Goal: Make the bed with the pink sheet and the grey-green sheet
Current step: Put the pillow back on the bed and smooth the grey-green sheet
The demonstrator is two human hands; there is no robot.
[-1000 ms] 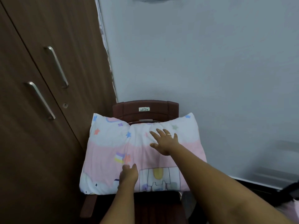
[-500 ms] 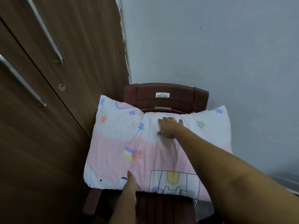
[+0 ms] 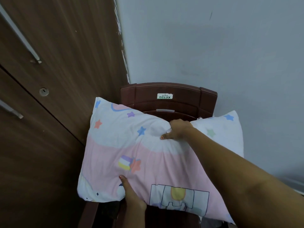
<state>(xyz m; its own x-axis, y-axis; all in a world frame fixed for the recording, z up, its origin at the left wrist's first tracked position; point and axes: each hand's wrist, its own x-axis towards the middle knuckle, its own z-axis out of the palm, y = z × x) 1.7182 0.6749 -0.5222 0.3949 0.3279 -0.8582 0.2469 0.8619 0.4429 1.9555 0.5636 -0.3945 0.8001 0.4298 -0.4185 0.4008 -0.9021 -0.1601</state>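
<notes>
A pink and white pillow (image 3: 148, 155) with coloured stars and a cartoon print lies across the seat of a dark brown plastic chair (image 3: 181, 99). My right hand (image 3: 176, 130) grips the pillow's far edge, with the fabric bunched under the fingers. At the near edge, my left hand (image 3: 131, 195) holds the pillow with the thumb on top and the fingers hidden underneath. No sheet and no bed are in view.
A brown wooden wardrobe (image 3: 49, 96) with metal handles stands close on the left, touching the chair's side. A plain grey wall (image 3: 230, 55) rises behind the chair. A white skirting strip (image 3: 296, 188) shows at the right edge.
My right hand has gone from lying flat on the pillow to clutching its far edge. My left hand has slid under the near edge. The view has moved closer.
</notes>
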